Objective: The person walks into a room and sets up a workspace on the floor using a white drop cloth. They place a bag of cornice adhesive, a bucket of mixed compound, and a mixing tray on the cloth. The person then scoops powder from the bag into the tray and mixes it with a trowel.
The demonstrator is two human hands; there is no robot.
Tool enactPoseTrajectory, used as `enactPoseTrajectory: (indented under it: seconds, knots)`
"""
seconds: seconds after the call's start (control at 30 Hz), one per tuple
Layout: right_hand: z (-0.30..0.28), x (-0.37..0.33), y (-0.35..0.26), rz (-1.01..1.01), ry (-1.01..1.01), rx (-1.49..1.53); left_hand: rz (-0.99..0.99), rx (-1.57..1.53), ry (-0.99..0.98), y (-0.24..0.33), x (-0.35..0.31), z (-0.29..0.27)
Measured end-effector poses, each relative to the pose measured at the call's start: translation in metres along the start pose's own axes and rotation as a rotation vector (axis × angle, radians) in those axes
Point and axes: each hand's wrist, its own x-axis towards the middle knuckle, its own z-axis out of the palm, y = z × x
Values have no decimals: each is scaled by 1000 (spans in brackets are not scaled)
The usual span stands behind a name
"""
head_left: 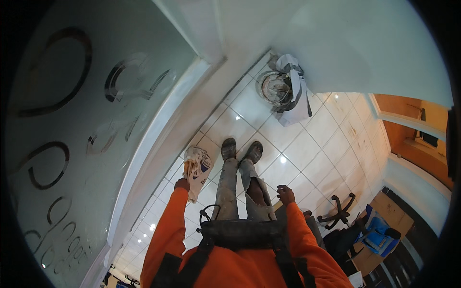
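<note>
My left hand (182,184) is closed on the near edge of a crumpled whitish sack (200,169) with dark blue print. The sack hangs by the left wall, left of my legs, and tan material shows at its side. My right hand (286,193) is raised right of my knees, its fingers curled in, with nothing visible in them. Beyond my dark shoes, a bucket (274,89) smeared with pale residue stands on the tiles. White and grey sacking (300,98) lies against its right side.
A frosted glass panel (96,125) with curved markings runs along my left. White tiles (307,144) cover the floor. At right are an upturned wheeled chair base (340,211), cardboard (391,211) and a blue bundle (380,233). A pale wall (374,57) stands ahead on the right.
</note>
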Motion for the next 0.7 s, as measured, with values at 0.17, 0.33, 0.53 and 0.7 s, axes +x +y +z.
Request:
enactPoseTrajectory:
  seconds: [0.17, 0.33, 0.53, 0.7]
  knots:
    - [0, 0, 24, -8, 8, -35, -33, -36, 67, -17, 9, 26]
    - [4, 10, 52, 35, 5, -219, -139, 35, -1, -41, 17, 32]
    - [-9, 35, 28, 31, 182, -356, -123, 146, 61, -66, 6, 66]
    - [-48, 124, -57, -4, 411, -336, -275, 65, 90, -33, -7, 42]
